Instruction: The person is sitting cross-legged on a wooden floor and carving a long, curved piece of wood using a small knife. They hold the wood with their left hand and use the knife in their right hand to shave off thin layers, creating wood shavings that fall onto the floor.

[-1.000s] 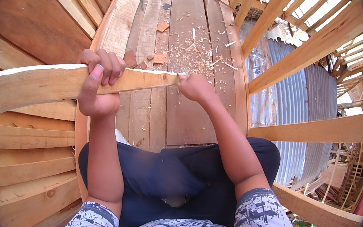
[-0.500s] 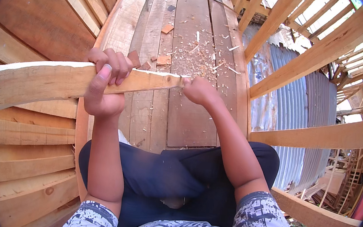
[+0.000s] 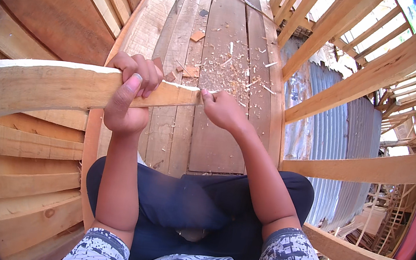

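A long curved wooden plank (image 3: 47,87), tan with a pale upper edge, runs across from the far left and tapers toward the middle. My left hand (image 3: 130,92) is wrapped round it a short way from the narrow end, fingers over the top and thumb across the near face. At that narrow tip, my right hand (image 3: 223,110) is closed, its thumb and curled fingers gripping the end. The part of the tip inside my right hand is hidden. I sit with my legs folded beneath the plank.
Wood shavings (image 3: 226,67) and small orange-brown wood chips (image 3: 197,35) litter the plank floor (image 3: 219,147). Wooden boards (image 3: 24,146) form a wall on the left. Slanting beams (image 3: 354,169) stand at the right, with corrugated metal sheets (image 3: 327,108) beyond them.
The plank's tip and my right hand have shifted slightly left. My left hand now grips closer to the tip, and my right thumb shows more clearly. The view has turned a little.
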Tool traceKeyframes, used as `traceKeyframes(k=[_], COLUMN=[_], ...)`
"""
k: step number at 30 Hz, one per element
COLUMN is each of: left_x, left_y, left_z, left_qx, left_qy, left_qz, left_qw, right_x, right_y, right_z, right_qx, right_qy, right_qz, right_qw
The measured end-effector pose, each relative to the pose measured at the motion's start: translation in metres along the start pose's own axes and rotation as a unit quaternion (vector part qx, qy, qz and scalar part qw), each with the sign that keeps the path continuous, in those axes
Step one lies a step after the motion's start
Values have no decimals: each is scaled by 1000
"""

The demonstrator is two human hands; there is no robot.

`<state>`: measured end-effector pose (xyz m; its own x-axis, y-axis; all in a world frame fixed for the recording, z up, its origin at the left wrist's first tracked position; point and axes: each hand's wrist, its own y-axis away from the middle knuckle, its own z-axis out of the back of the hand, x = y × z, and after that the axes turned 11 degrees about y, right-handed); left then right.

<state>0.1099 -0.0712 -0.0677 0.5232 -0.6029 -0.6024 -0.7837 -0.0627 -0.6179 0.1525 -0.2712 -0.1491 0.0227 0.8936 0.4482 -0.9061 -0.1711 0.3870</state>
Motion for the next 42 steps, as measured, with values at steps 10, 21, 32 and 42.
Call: traceKeyframes(k=[10,21,32,42], left_x=[1,1,-4,-1], left_y=[1,-1,4,3], left_z=[-4,-5,2,0], left_qx=[-14,-6,-12,-14], left_qy=[6,22,13,6], left_qz=[10,10,1,8], left_qw=[1000,1000,1000,1000], right_x=[-31,-19,-25,21], right_y=[-21,5,-12,22], right_z=[-19,-14,-28,18], right_qx=[2,-50,-36,3], right_qy=[-75,-46,15,-7], right_qz=[-81,4,-27,34], right_qw=[994,998,999,999])
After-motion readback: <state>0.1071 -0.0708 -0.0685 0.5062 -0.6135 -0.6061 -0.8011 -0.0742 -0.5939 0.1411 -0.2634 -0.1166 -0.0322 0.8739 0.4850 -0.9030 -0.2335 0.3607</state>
